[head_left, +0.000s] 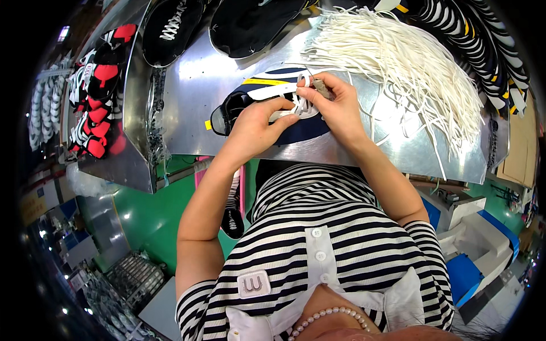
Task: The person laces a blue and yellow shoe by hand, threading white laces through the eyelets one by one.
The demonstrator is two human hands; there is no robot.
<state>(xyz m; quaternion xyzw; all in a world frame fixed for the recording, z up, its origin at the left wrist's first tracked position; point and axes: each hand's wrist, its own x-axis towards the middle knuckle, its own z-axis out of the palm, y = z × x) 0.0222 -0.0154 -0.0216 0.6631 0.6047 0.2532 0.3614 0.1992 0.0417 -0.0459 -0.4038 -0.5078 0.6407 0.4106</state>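
Note:
A navy shoe upper with white stripes and a yellow strip lies on the metal table, its dark collar opening toward the left. White shoelace runs through its eyelet area in loose loops. My left hand rests over the upper, thumb and fingers closed on the lace at the eyelets. From the right, my right hand pinches the lace at the far side of the eyelets. It also holds a small tool with a greyish-tan handle and a thin metal tip. My fingers hide part of the lacing.
A large heap of white shoelaces covers the table's right side. Black shoe uppers lie along the far edge, and striped ones are stacked far right. Red, black and white shoe parts sit to the left beyond the metal table.

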